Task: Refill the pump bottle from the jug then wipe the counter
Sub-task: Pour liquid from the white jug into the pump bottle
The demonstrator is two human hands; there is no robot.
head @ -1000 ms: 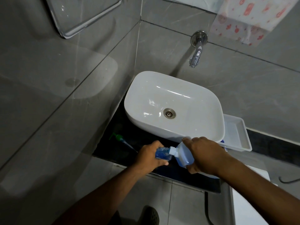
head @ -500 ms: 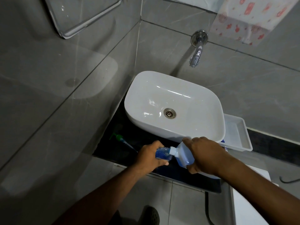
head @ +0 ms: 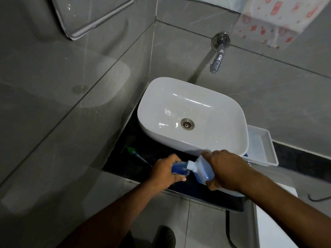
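Observation:
My left hand (head: 165,170) grips the small clear pump bottle (head: 180,170), which holds blue liquid, on the black counter (head: 125,158) in front of the basin. My right hand (head: 225,170) grips the translucent jug (head: 203,170) of blue liquid and tilts it left, its white threaded spout (head: 191,165) at the bottle's mouth. The green pump head (head: 131,151) with its tube lies on the counter to the left, apart from the bottle.
A white basin (head: 193,115) sits on the counter under a chrome wall tap (head: 217,56). A white tray (head: 261,147) stands to the basin's right. Grey tiled walls close in left and behind. A mirror (head: 86,13) hangs top left.

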